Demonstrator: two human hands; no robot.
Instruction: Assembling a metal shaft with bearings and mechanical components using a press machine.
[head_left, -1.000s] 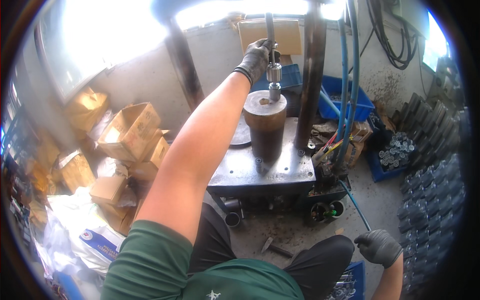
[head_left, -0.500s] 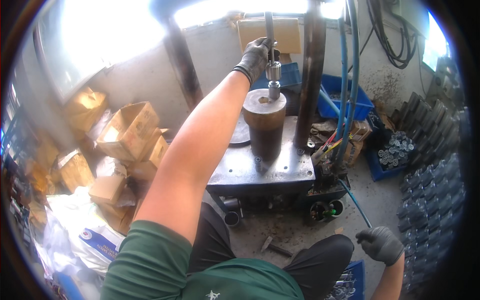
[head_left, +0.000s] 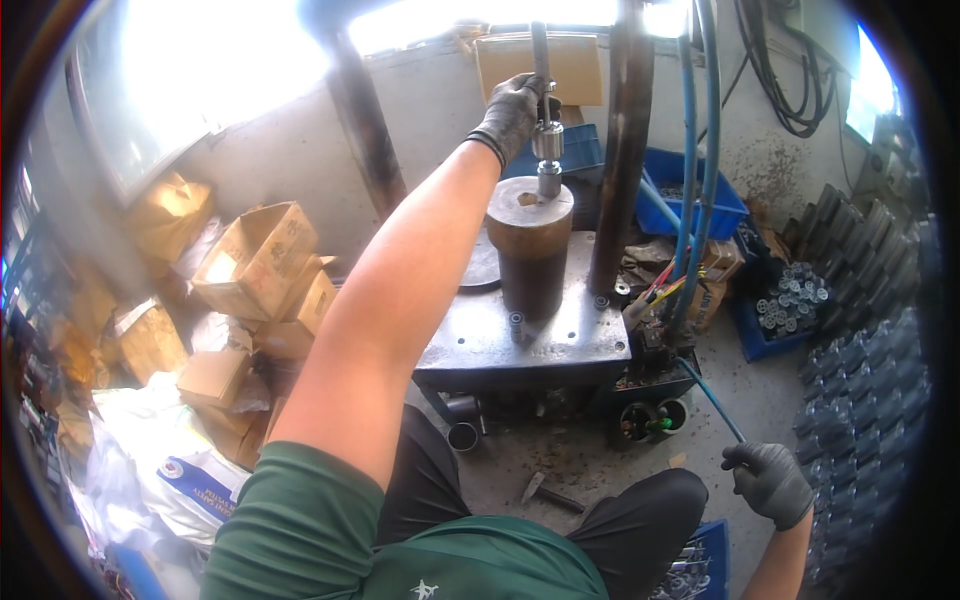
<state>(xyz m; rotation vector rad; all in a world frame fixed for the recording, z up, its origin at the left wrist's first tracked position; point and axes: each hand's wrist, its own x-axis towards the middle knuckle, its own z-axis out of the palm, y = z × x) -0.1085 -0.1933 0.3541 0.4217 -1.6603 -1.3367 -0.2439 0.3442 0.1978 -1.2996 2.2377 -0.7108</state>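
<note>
My left hand [head_left: 512, 108], in a dark grey glove, reaches up with its fingers curled round a slim metal rod [head_left: 547, 107]. Below the hand, the rod carries a shiny cylindrical fitting [head_left: 548, 141]. The fitting's lower end meets the top of a thick, upright steel cylinder [head_left: 533, 240] beside a hole. This cylinder stands on a metal press table [head_left: 468, 347]. At the lower right my right hand [head_left: 776, 488], also gloved, is closed at the end of a thin blue lever [head_left: 712, 398]; its fingers partly hide the lever's tip.
Dark posts [head_left: 622, 150] and blue hoses [head_left: 703, 190] flank the table. Cardboard boxes [head_left: 255, 262] and white sacks [head_left: 150, 450] pile up at left. Blue bins [head_left: 765, 345] of metal parts and stacked dark pieces [head_left: 865, 410] stand at right. A hammer [head_left: 550, 494] lies on the floor.
My right hand has shifted slightly upward and to the right, and the visible lever end sits a little higher. My left hand and the rod are nearly still.
</note>
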